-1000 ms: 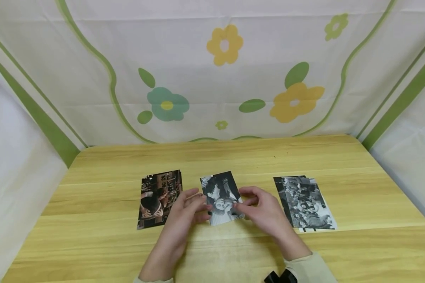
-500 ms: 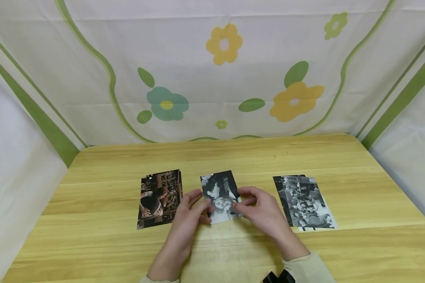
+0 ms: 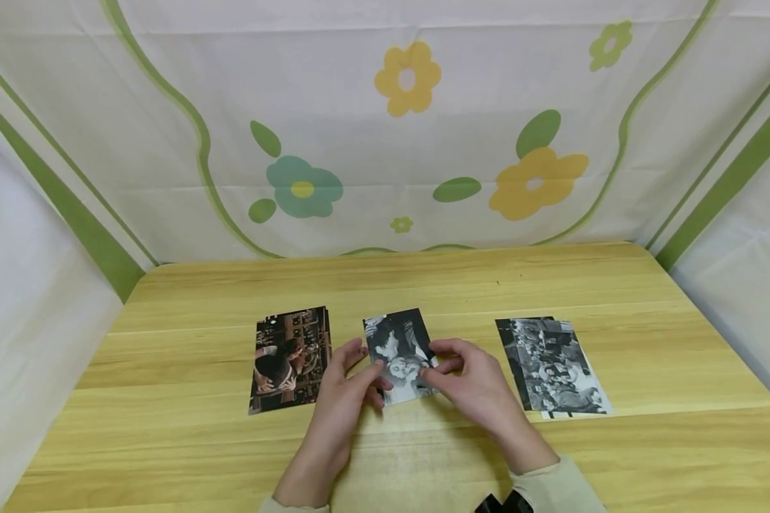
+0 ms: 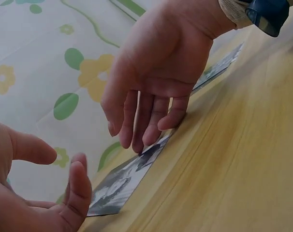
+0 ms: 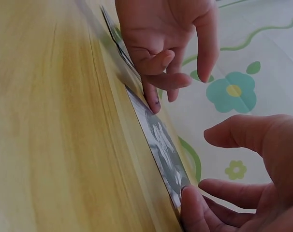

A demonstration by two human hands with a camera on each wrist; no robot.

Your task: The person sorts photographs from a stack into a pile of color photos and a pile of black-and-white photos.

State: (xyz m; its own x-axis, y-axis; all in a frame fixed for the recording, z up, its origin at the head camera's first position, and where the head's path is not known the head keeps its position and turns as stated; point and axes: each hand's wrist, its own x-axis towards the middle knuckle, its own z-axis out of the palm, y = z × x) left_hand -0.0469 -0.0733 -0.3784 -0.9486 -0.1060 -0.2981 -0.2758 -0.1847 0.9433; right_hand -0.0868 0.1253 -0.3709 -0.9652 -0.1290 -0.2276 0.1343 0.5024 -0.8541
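Note:
A black-and-white photo card (image 3: 396, 342), apparently atop others, lies on the wooden table between both hands. My left hand (image 3: 339, 402) is at its left edge, fingers loosely bent and thumb raised over the card in the left wrist view. At the opposite edge, my right hand (image 3: 478, 385) touches the card with its fingers. The right wrist view shows that thumb apart from the card (image 5: 161, 142). Left of the hands lies a stack of colour photo cards (image 3: 291, 360). A stack of black-and-white photo cards (image 3: 558, 367) lies to the right, its edges uneven.
Behind the wooden table (image 3: 385, 285) hangs a white cloth (image 3: 359, 128) printed with flowers and green lines. Cloth also borders the left and right sides. A black device (image 3: 505, 503) sits by the right sleeve at the bottom edge.
My left hand has shifted slightly to the right along the middle card's edge. The right hand has hardly moved. Both side stacks stay where they were.

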